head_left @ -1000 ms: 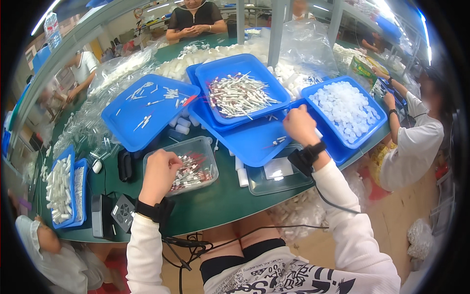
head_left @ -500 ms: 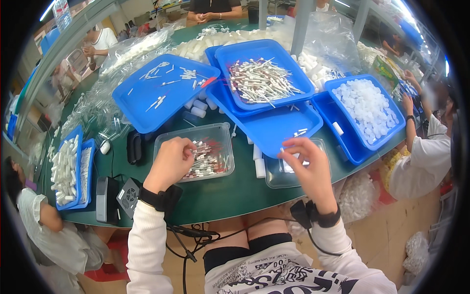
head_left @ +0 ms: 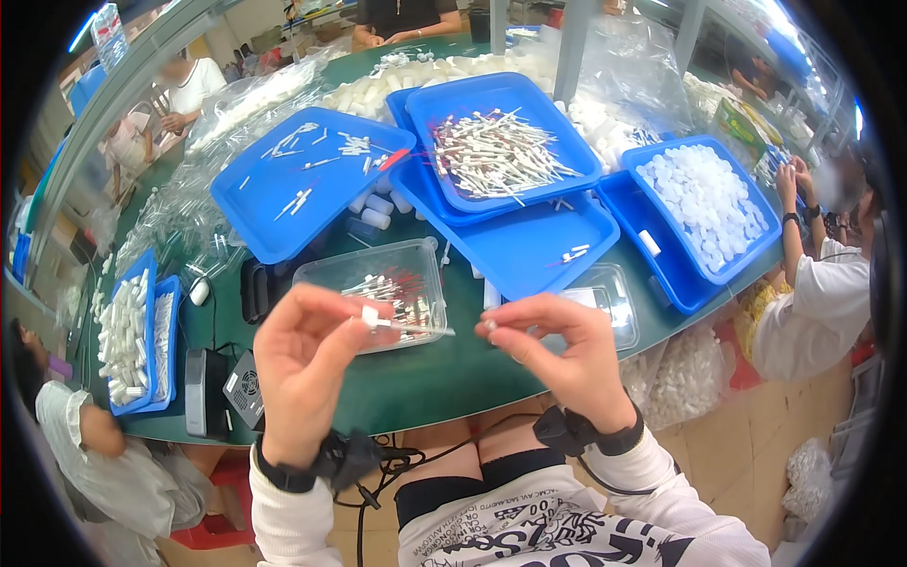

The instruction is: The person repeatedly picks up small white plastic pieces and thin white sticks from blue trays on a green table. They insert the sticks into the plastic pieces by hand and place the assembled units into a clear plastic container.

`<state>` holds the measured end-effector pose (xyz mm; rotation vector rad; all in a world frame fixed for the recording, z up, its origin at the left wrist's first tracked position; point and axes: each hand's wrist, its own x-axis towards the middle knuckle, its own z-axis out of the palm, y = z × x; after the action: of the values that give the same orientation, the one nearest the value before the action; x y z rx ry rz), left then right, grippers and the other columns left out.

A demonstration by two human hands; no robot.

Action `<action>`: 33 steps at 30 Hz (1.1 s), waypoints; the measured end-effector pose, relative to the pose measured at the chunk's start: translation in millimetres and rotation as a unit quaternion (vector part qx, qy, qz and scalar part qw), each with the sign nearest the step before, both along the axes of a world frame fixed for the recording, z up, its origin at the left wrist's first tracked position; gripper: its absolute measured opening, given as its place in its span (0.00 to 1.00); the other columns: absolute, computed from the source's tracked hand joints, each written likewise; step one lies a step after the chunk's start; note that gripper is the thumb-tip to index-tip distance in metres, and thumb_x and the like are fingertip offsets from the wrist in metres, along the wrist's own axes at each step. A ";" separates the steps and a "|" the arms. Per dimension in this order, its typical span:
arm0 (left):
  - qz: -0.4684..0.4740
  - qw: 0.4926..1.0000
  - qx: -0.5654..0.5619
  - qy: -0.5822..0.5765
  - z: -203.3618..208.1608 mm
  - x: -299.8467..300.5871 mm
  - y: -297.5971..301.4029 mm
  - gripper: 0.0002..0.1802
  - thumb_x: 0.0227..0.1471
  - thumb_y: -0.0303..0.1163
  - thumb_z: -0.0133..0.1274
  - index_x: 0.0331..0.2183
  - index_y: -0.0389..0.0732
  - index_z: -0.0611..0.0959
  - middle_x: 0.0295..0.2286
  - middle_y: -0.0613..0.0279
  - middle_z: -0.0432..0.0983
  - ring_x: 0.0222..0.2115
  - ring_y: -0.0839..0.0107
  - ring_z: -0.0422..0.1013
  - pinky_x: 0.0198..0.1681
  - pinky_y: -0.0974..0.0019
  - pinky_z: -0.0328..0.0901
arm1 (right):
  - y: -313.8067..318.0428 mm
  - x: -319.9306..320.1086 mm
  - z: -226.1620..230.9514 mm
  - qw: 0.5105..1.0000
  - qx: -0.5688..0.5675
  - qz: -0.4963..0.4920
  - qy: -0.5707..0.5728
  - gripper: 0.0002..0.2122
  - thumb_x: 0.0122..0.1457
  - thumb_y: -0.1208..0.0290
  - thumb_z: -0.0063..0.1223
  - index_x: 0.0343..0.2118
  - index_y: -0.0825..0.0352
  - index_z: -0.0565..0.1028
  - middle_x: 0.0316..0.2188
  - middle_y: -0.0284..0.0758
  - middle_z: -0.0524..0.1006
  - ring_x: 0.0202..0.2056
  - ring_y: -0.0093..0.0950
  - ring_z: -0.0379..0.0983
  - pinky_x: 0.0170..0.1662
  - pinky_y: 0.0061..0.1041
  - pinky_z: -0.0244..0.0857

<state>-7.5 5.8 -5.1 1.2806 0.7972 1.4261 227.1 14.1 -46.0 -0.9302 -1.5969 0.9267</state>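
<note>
Pinched in my left hand (head_left: 307,359) is a thin white stick (head_left: 408,327) with a wider white end by the thumb; its narrow tip points right. My right hand (head_left: 572,354) faces it, thumb and fingers closed on a small whitish piece (head_left: 488,325), too small to name. A short gap separates the stick's tip from that piece. Just beyond my left hand, a clear plastic box (head_left: 436,269) holds many white sticks with red parts. Past my right hand lie a second clear container (head_left: 619,307) and a blue tray (head_left: 529,274) with a few sticks.
Blue trays of sticks (head_left: 505,156) and translucent caps (head_left: 704,208) stand farther back, beside a nearly bare blue tray (head_left: 246,208). At left are trays of white tubes (head_left: 125,331) and a dark speaker-like box (head_left: 205,392). Cables hang near my lap. Other people sit around the table.
My left hand has come up from the clear box toward me, now showing a white stick. My right hand has moved left and lower, bringing its small piece near the stick's tip.
</note>
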 end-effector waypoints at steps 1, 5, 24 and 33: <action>0.000 0.999 -0.015 -0.039 -1.1 3.2 -7.9 0.04 0.55 0.19 0.50 0.35 0.32 0.74 0.36 0.46 0.78 0.37 0.63 0.76 0.42 0.59 0.74 | -3.4 -4.1 6.1 0.999 0.001 0.035 0.020 0.09 0.54 0.75 0.60 0.39 0.66 0.79 0.31 0.30 0.81 0.29 0.16 0.74 0.28 0.15 0.62; 0.000 0.992 -0.057 -0.109 -9.4 18.5 -24.8 0.06 0.58 0.25 0.49 0.37 0.36 0.70 0.34 0.52 0.75 0.32 0.68 0.76 0.39 0.66 0.74 | -18.3 -10.3 13.2 0.983 -0.067 0.134 0.105 0.09 0.56 0.77 0.58 0.40 0.67 0.79 0.33 0.30 0.80 0.32 0.17 0.75 0.30 0.16 0.66; 0.059 0.994 0.053 -0.076 -38.5 28.8 -32.0 0.06 0.55 0.17 0.50 0.36 0.32 0.71 0.33 0.44 0.78 0.35 0.61 0.77 0.40 0.61 0.75 | -25.0 -0.7 15.6 0.996 -0.033 0.077 0.039 0.07 0.54 0.79 0.58 0.37 0.68 0.80 0.30 0.34 0.79 0.29 0.23 0.76 0.29 0.20 0.70; 0.067 0.960 0.184 0.201 -41.1 32.5 -38.0 0.10 0.43 0.15 0.61 0.32 0.33 0.80 0.31 0.51 0.81 0.31 0.63 0.79 0.32 0.70 0.73 | -25.3 -0.4 16.8 0.881 0.406 -0.058 -0.237 0.10 0.42 0.73 0.55 0.30 0.66 0.79 0.27 0.32 0.79 0.33 0.30 0.78 0.33 0.28 0.74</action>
<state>25.0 -32.2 -46.2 1.8748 0.9271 1.4870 226.7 -11.3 -29.2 -0.6426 -2.0555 -0.1257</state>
